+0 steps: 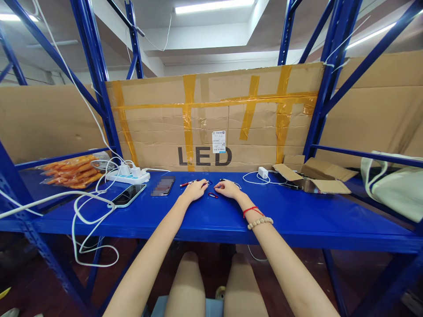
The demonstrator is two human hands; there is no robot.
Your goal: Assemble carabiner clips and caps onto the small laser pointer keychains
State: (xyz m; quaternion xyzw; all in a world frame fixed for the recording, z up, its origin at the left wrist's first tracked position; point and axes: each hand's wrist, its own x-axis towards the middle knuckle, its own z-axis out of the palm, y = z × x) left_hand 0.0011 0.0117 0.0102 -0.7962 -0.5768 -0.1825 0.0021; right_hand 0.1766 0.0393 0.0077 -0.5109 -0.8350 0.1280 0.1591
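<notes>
Well, right hand (227, 189) by clip (213, 195), open carton (330, 186), bagged orange pieces (74, 171)

Blue bench (297, 211), blue posts (88, 53) either side. Cardboard sheet (158, 127) behind it, "LED" printed on, orange tape (283, 123) strips, white label (218, 141). Left end, from the seat: bagged orange packs (76, 171), power strip (130, 177) with plugs in, white cable (76, 211) looping over the bench edge, pale-cased phone (129, 195), dark phone (163, 186) beside it. Right: white charger (263, 172), open carton (328, 186), pale bag (396, 185) at far end. Tube light (214, 6) on overhead.
</notes>
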